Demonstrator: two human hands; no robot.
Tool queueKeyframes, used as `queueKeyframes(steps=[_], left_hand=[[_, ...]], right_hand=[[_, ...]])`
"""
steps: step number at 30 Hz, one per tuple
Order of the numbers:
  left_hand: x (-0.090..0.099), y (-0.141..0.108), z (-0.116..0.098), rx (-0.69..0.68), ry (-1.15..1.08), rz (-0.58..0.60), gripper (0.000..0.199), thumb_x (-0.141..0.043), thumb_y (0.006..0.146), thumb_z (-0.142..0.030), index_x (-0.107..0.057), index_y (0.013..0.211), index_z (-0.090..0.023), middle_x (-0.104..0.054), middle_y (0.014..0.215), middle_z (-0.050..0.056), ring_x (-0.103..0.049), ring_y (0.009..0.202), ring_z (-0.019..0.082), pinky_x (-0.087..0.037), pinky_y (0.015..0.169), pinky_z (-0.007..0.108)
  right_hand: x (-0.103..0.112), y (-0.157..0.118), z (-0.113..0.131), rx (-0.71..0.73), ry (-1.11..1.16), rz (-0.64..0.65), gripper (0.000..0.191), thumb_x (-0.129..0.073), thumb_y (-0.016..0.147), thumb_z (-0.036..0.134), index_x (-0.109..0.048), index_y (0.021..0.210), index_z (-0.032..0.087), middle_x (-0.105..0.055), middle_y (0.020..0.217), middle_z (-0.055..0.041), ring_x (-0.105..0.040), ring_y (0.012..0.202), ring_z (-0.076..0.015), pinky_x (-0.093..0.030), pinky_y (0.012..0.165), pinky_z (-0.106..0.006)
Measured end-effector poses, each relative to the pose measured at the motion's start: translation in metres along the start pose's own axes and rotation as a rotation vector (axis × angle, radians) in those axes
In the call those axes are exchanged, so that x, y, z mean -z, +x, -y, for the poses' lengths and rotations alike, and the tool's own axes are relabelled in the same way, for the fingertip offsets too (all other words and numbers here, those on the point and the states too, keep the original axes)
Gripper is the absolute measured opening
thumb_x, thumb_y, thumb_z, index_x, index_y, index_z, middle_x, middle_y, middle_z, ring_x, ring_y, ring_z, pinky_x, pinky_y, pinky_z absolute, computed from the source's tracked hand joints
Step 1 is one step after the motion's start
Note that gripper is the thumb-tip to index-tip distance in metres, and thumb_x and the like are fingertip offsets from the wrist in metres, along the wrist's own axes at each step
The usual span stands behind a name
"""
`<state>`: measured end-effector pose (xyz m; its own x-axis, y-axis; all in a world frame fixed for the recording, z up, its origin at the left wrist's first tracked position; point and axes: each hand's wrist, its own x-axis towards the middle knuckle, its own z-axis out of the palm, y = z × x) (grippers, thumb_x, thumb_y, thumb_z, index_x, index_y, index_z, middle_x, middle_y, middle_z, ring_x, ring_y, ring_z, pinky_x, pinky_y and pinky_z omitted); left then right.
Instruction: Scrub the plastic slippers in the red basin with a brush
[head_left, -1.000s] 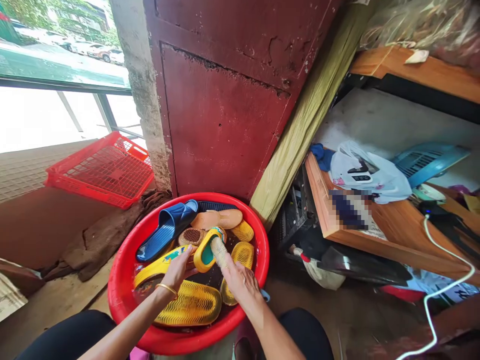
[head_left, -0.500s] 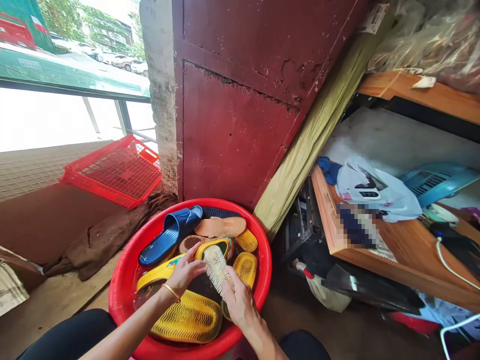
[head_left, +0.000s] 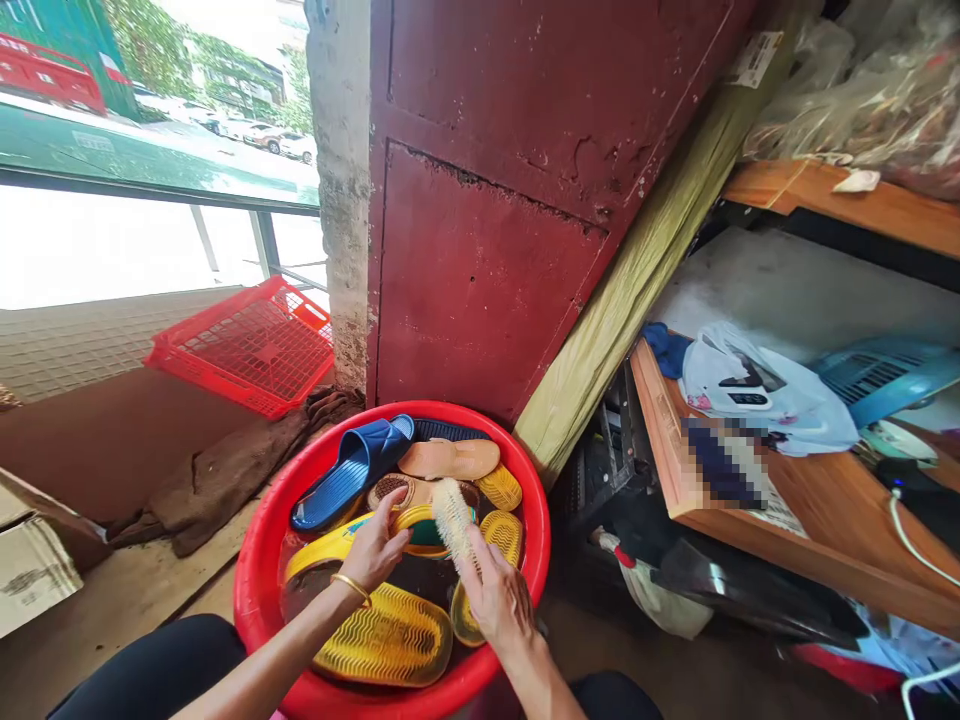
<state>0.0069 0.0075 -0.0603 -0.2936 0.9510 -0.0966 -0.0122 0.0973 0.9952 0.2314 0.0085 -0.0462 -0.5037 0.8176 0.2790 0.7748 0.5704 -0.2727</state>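
Tub (head_left: 250, 585) plain red. Slipper (head_left: 349, 478) blue, fine ribbing on the footbed. Large upturned sole (head_left: 394, 638) yellow, zigzag tread. Flat sole (head_left: 450, 458) tan. Small clog (head_left: 426, 518) yellow, green inside. Brush (head_left: 452, 518) cream-bristled. Bracelet (head_left: 352, 587) gold. Crate (head_left: 259, 345) bright red, grid pattern. Door (head_left: 480, 300) dark red, pale flecks. Carrier bag (head_left: 776, 400) white, pink marks. Cloth (head_left: 225, 490) brown. Fan (head_left: 885, 375) blue, slatted. Long roll (head_left: 637, 285) olive-yellow.

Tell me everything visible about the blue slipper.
The blue slipper looks like molded plastic or rubber, with an open toe, a broad creased strap and a ridged footbed. It lies sole-down inside the red basin, near the far-left rim, toe pointing away. Neither the left hand nor the right hand touches it.
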Motion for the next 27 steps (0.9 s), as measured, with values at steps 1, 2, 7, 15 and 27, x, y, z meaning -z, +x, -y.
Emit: queueKeyframes(steps=[1, 2, 7, 15, 27], left_hand=[[-0.001, -0.001, -0.001, -0.03, 0.04, 0.008, 0.074, -0.069, 0.068, -0.028, -0.054, 0.141, -0.023, -0.067, 0.075, 0.0, -0.065, 0.066, 0.021, -0.055, 0.069, 0.033], [-0.002, -0.002, -0.002, -0.054, 0.075, 0.011, 0.075, -0.068, 0.068, -0.026, -0.053, 0.142, -0.023, -0.068, 0.077, 0.0, -0.066, 0.07, 0.022, -0.055, 0.073, 0.034], [-0.001, -0.003, -0.006, -0.083, 0.114, 0.019, 0.076, -0.064, 0.069, -0.024, -0.051, 0.144, -0.023, -0.071, 0.084, 0.003, -0.066, 0.081, 0.024, -0.053, 0.085, 0.037], [0.0, 0.003, 0.003, -0.073, 0.095, 0.024, 0.059, -0.068, 0.068, -0.026, -0.063, 0.127, -0.022, -0.072, 0.092, 0.005, -0.067, 0.092, 0.026, -0.052, 0.088, 0.037], [0.008, 0.002, -0.019, -0.006, -0.136, -0.18, 0.05, -0.076, 0.067, -0.047, -0.065, 0.107, -0.021, -0.068, 0.088, 0.001, -0.059, 0.067, 0.017, -0.049, 0.054, 0.025]], right_hand=[[0.0, -0.002, 0.002, 0.029, 0.009, 0.021, 0.048, -0.036, 0.105, 0.036, -0.051, 0.149, 0.023, -0.075, 0.106, -0.0118, -0.074, 0.083, -0.0214, -0.06, 0.076, -0.029], [0.0, -0.004, 0.003, 0.048, 0.009, 0.044, 0.048, -0.038, 0.105, 0.036, -0.051, 0.15, 0.026, -0.075, 0.107, -0.0109, -0.074, 0.083, -0.0212, -0.06, 0.075, -0.029], [0.004, -0.007, -0.003, -0.105, -0.052, 0.049, 0.044, -0.038, 0.106, 0.033, -0.056, 0.145, 0.024, -0.076, 0.104, -0.0122, -0.074, 0.083, -0.022, -0.059, 0.075, -0.029], [0.002, -0.01, 0.009, -0.033, -0.052, 0.092, 0.045, -0.043, 0.105, 0.034, -0.054, 0.147, 0.026, -0.076, 0.104, -0.0106, -0.075, 0.082, -0.0215, -0.059, 0.075, -0.028], [0.016, -0.025, 0.019, -0.039, 0.28, -0.014, 0.058, -0.038, 0.103, 0.028, -0.032, 0.16, 0.018, -0.062, 0.141, -0.0131, -0.063, 0.125, -0.0263, -0.055, 0.101, -0.036]])
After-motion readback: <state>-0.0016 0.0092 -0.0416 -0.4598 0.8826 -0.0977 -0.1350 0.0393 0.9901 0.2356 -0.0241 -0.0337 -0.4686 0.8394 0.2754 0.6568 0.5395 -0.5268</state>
